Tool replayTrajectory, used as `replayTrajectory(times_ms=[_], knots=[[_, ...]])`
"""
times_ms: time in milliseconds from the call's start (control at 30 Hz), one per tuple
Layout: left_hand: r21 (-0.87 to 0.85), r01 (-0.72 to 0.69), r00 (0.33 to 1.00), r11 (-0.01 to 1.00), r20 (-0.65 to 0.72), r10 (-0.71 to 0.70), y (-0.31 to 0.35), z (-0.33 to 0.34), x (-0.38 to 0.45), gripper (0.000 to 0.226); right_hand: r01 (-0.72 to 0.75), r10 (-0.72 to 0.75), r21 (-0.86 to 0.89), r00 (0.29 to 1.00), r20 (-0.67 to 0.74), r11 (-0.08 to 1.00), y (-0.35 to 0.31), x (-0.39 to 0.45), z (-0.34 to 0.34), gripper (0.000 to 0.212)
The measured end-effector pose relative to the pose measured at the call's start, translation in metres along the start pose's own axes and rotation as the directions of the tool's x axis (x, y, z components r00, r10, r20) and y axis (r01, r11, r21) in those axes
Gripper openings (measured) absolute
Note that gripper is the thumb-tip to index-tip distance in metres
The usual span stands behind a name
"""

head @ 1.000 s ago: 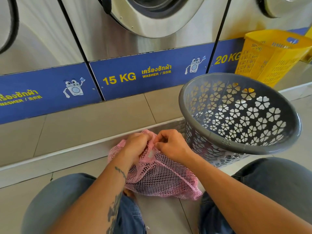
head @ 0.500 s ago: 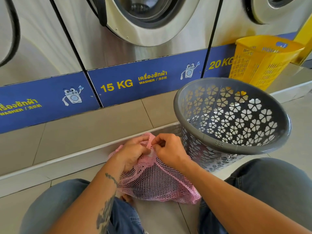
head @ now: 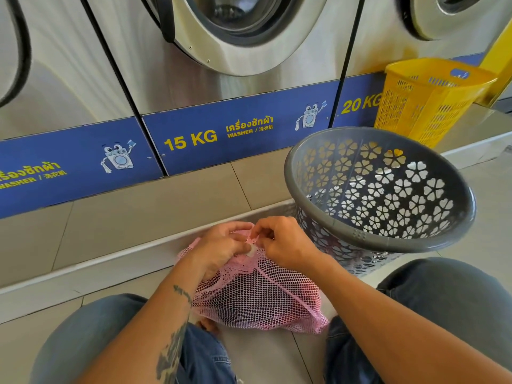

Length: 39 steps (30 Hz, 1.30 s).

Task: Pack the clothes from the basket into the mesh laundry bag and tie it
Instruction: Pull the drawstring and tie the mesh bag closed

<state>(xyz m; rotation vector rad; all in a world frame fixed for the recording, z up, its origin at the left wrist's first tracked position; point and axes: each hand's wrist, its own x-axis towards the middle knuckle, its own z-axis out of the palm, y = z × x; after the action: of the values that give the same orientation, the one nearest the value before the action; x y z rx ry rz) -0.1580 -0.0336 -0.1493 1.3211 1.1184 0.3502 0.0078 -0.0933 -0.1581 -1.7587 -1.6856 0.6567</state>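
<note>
Basket (head: 360, 234) beside mesh bag (head: 257, 297), washers (head: 235, 65) behind, yellow basket (head: 432, 106) beyond.

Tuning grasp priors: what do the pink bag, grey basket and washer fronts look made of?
Pink bag: soft synthetic-looking mesh, open holes, drapes and bunches under both hands.
Grey basket: rigid moulded plastic, matte, flower-shaped cutouts, thick rolled rim.
Washer fronts: likely brushed stainless steel, streaky reflections; blue band below looks like a printed panel.
</note>
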Motion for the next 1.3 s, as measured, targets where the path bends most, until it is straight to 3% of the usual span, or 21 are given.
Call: replayTrajectory(times_ms=[267, 600, 867, 1000, 1133, 1300], knots=[[0.021, -0.025, 1.000, 0.999, 0.004, 0.025, 0.003, 0.002, 0.001, 0.058, -0.085, 0.081, 0.124, 0.996, 0.036, 0.989, 0.008, 0.008, -0.002, 0.010], [0.109, -0.077, 0.996, 0.991, -0.043, 0.082, -0.001, 0.003, 0.003, 0.054, -0.131, 0.132, 0.119, 0.991, 0.000, 0.984, 0.012, 0.006, 0.005, 0.012], [0.112, -0.112, 0.990, 0.987, -0.077, 0.121, -0.003, 0.004, 0.006, 0.044, -0.237, 0.218, 0.359, 0.972, 0.093, 0.903, 0.010, 0.003, 0.003, 0.011], [0.118, -0.118, 0.989, 0.986, -0.077, 0.128, -0.005, 0.004, 0.008, 0.040, -0.216, 0.213, 0.277, 0.976, 0.044, 0.936, 0.009, 0.002, 0.006, 0.015], [0.133, -0.108, 0.992, 0.985, -0.056, 0.116, -0.007, 0.005, 0.008, 0.053, -0.179, 0.183, 0.162, 0.983, -0.008, 0.970, 0.009, 0.005, 0.009, 0.014], [0.135, -0.106, 0.987, 0.985, -0.104, 0.120, -0.012, 0.004, 0.010, 0.061, -0.152, 0.150, 0.086, 0.988, 0.031, 0.985, 0.006, 0.006, 0.006, 0.022]])
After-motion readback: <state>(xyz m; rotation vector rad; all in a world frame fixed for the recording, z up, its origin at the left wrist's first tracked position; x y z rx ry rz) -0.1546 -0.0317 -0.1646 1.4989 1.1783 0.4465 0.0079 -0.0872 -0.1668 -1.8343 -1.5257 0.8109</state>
